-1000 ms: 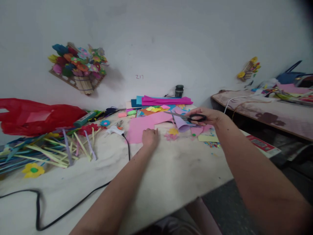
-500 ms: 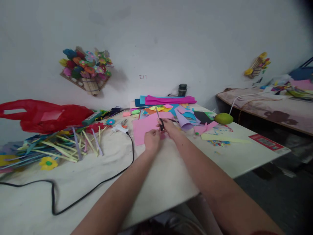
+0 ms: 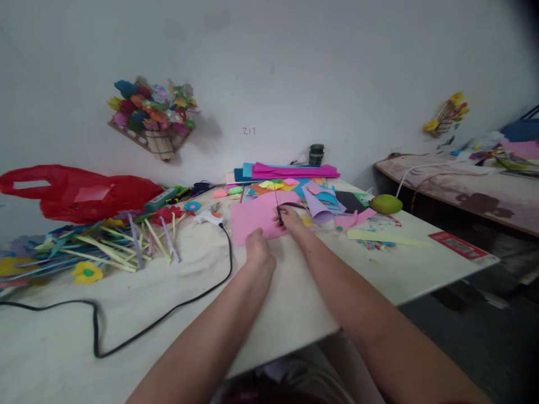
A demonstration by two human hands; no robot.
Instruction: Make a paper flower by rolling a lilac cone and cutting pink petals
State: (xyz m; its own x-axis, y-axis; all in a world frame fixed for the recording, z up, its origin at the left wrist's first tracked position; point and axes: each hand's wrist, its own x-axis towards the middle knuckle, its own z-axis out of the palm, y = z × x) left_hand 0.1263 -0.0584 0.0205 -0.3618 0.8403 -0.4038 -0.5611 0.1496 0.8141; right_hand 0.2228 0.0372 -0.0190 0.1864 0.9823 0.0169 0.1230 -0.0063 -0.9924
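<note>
A pink craft sheet [image 3: 248,216] lies on the table in front of me. My left hand [image 3: 260,249] is closed at its near edge, with the fingertips pinched on the sheet. Dark-handled scissors [image 3: 279,216] are gripped in my right hand [image 3: 291,220], their blades pointing away from me over the sheet. The fingers inside the handles are partly hidden. Close beyond the right hand are a rolled lilac sheet [image 3: 318,210] and several coloured sheets. To the left of the pink sheet rests a white glue gun [image 3: 208,218].
A black cord [image 3: 168,310] runs from the glue gun across the left side. Thin strips, a yellow flower [image 3: 87,272] and a red bag [image 3: 84,193] are at the left. A green-yellow fruit [image 3: 386,204] and small scraps [image 3: 377,245] are at the right. Magenta sheets [image 3: 295,171] lie along the wall.
My left hand has come back towards me and left, away from the scissors, to the sheet's near edge. The right hand with the scissors stays almost in place; the view has shifted slightly.
</note>
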